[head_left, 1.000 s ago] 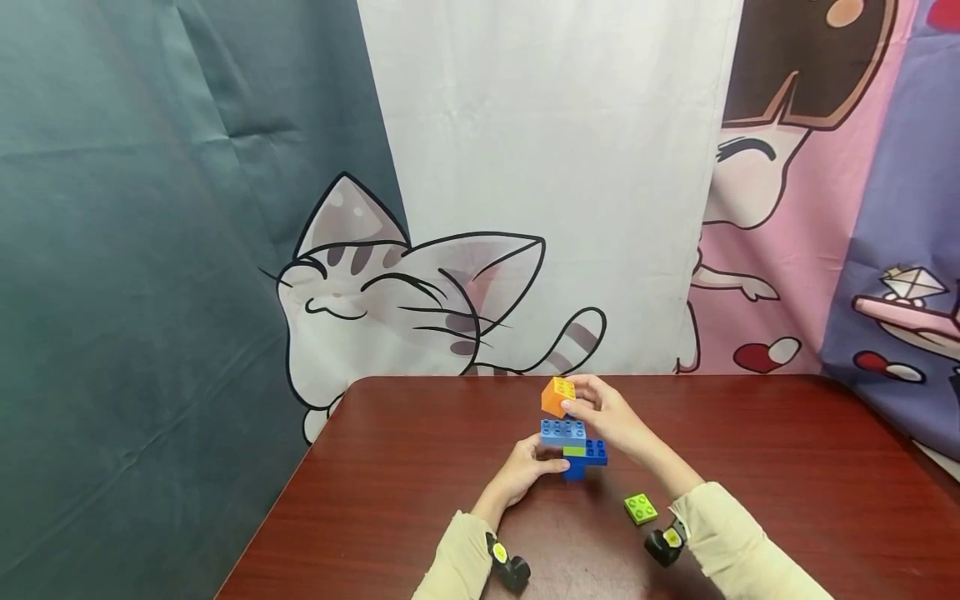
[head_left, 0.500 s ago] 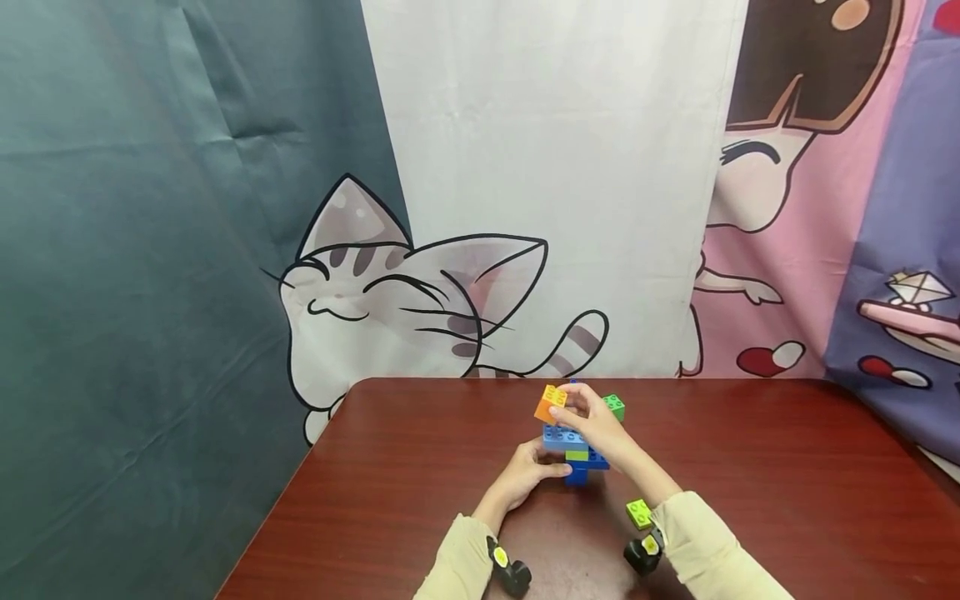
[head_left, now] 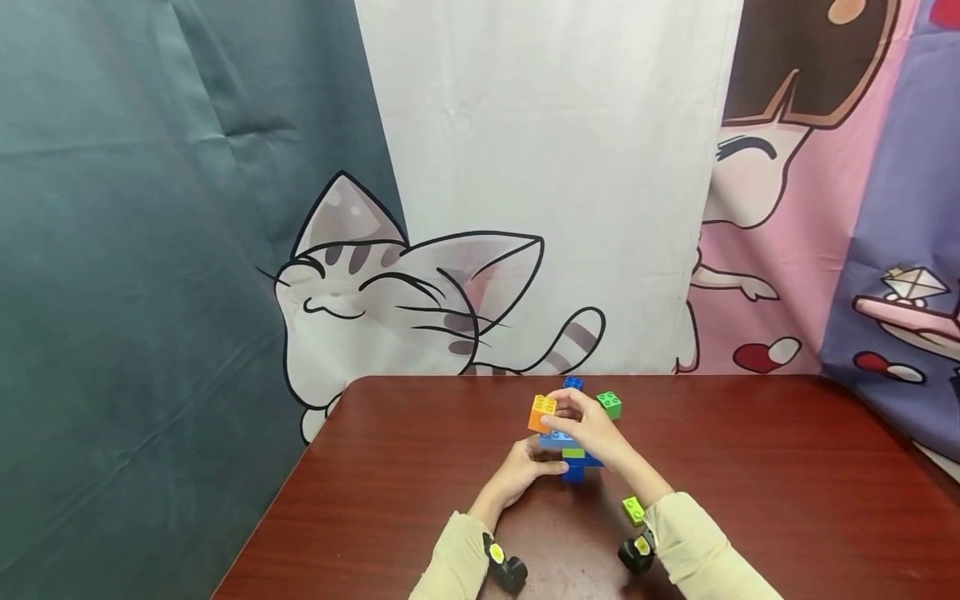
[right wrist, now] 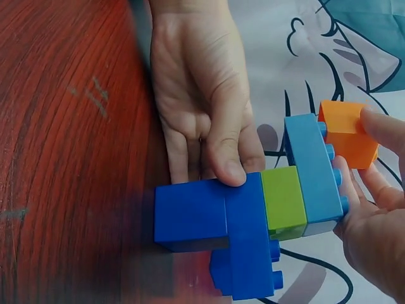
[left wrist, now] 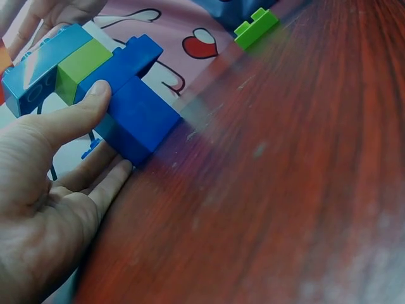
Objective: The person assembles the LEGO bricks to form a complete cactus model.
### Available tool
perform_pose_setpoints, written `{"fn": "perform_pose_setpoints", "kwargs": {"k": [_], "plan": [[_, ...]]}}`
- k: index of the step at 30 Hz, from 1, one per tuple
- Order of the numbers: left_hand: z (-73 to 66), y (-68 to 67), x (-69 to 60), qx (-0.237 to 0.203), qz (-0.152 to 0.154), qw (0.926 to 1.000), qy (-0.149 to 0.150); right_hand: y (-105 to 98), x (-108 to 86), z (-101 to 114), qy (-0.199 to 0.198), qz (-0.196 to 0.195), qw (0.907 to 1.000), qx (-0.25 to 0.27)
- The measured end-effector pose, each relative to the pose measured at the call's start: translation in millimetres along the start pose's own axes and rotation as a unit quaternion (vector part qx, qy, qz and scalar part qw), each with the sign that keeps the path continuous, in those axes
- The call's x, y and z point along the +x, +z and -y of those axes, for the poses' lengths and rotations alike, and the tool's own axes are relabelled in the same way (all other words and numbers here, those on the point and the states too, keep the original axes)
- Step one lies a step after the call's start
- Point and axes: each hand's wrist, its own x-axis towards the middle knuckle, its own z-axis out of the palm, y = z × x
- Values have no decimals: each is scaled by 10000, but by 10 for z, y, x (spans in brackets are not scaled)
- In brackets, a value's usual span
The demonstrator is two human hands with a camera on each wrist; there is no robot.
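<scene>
We grip the blue-and-lime brick tower (head_left: 573, 461) with our left hand (head_left: 516, 475) and, with our right hand (head_left: 594, 427), pinch the orange brick (head_left: 538, 416) at the tower's upper left, while a green brick (head_left: 610, 405) sits behind the tower on the bench (head_left: 375, 483).

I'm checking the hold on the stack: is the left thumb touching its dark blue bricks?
Touching. The right wrist view shows it: the thumb tip of the left hand meets the edge of the dark blue bricks, with no gap.
</scene>
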Motion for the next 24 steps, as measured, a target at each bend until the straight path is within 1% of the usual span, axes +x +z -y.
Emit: {"fn": "perform_pose_setpoints", "kwargs": {"k": [6,11,14,20,24], "plan": [[28,8,2,-7,12,10000,-32,16,3,-45,3,-116,9999,-125],[25,-4,6,80,-24,10000,-18,19,12,-75,-12,-133,9998,-178],[22,-11,10,116,-68,9999,-3,22,20,-77,-9,-112,9999,-131],[24,-13,9,153,-129,9998,-70,15,16,-68,-91,-15,9999,-114],[15,-12,5,175,-107,9998,-18,9,13,-77,-191,31,9997,-149]]}}
